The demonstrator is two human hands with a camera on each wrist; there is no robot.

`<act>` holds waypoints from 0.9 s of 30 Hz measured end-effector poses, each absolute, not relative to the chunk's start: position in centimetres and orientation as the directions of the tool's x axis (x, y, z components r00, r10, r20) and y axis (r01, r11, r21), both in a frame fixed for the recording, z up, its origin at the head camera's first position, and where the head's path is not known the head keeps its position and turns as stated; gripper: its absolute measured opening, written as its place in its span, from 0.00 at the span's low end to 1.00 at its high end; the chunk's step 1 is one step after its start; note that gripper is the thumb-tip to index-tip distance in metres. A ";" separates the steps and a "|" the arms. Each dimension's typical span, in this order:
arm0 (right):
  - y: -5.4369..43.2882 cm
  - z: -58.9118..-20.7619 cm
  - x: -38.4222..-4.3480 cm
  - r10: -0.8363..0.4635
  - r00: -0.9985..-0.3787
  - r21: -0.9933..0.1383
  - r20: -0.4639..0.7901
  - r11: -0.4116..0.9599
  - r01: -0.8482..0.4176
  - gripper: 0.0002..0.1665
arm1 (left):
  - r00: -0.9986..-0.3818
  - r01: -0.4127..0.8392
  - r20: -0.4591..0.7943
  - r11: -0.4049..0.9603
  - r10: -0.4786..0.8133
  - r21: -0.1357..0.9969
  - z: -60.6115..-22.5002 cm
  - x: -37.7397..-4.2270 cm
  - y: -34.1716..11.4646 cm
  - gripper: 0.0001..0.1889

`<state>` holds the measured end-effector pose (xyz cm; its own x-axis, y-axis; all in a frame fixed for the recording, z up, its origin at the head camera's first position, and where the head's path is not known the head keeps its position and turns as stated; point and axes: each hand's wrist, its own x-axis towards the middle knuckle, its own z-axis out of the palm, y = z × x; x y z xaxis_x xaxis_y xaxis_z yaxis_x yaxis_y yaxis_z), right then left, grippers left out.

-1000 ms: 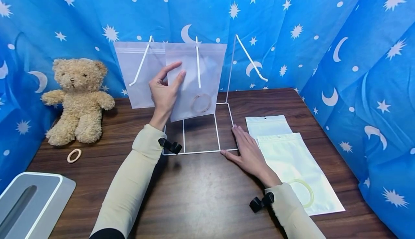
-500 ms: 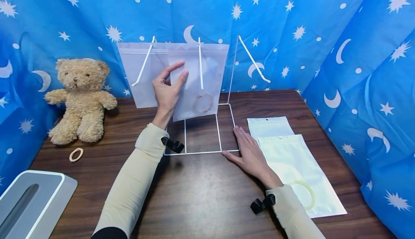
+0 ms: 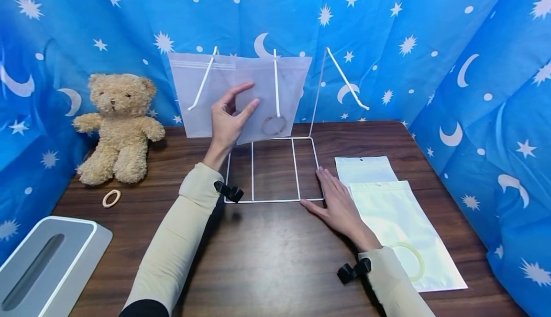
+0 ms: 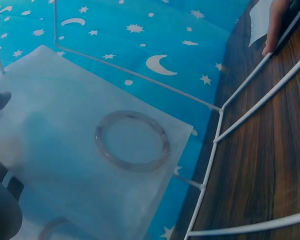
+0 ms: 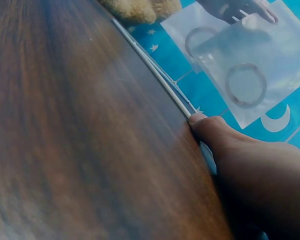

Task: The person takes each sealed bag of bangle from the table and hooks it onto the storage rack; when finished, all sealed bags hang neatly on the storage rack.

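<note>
A white wire rack point(image 3: 262, 201) stands on the table with several forward-sloping prongs. On its middle prong hangs a translucent zip bag point(image 3: 294, 85) with a ring point(image 3: 274, 125) inside. My left hand point(image 3: 225, 123) is at this bag's left side, index finger and thumb apart; the other fingers are partly hidden. Another translucent bag point(image 3: 193, 87) hangs on the left prong, partly behind that hand. My right hand point(image 3: 340, 207) rests at the base's front right corner, fingers extended along the side wire and thumb point(image 5: 205, 125) touching the front wire.
Two whitish zip bags point(image 3: 379, 202) lie overlapping at the right, the front one with a pale green ring point(image 3: 415, 262) showing. A teddy bear point(image 3: 122, 125), a wooden ring point(image 3: 111, 198) and a grey-white box with a slot point(image 3: 82, 240) are at the left. The right prong point(image 3: 348, 80) bears nothing.
The middle bag has moved back along its prong and its lower edge sits higher in view. My left hand went with it. The right hand keeps its place on the rack; the head view shifted slightly.
</note>
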<state>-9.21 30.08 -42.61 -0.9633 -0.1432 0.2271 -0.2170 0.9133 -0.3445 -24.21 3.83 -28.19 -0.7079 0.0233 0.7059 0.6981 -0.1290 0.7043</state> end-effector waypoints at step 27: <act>29.9 -43.2 -9.7 -0.149 -0.964 -0.369 0.220 0.902 -0.224 0.59 | -0.901 0.402 0.181 0.608 0.393 0.684 -40.0 -14.6 -4.9 0.40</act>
